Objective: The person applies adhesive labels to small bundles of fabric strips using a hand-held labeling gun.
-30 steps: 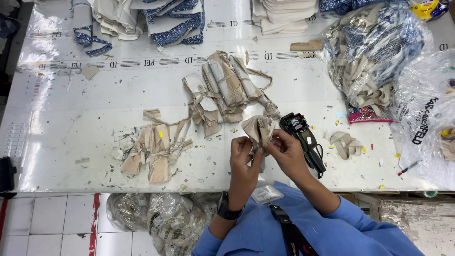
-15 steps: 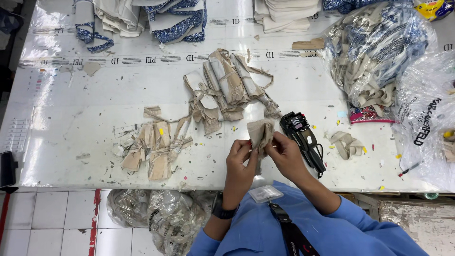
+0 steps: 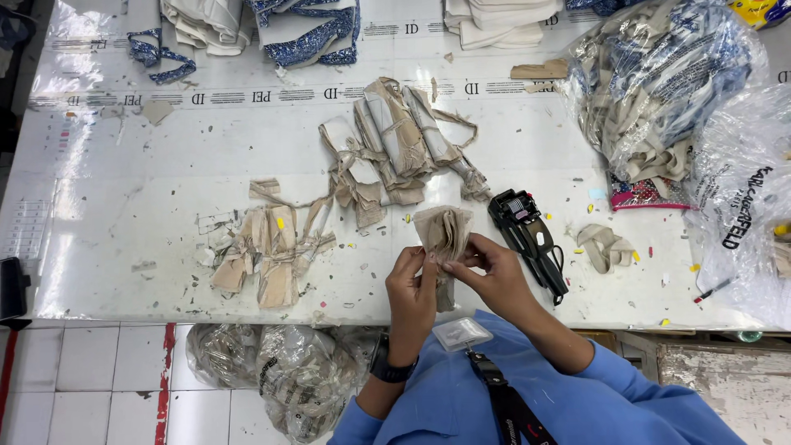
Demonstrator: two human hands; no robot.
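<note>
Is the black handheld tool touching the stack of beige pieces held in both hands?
Apart. In the head view the black handheld tool lies on the table, with bare white surface showing between it and the stack of beige pieces.

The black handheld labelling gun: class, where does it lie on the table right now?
In the head view, the black labelling gun lies on the white table, just right of the right hand and the beige fabric stack.
</note>
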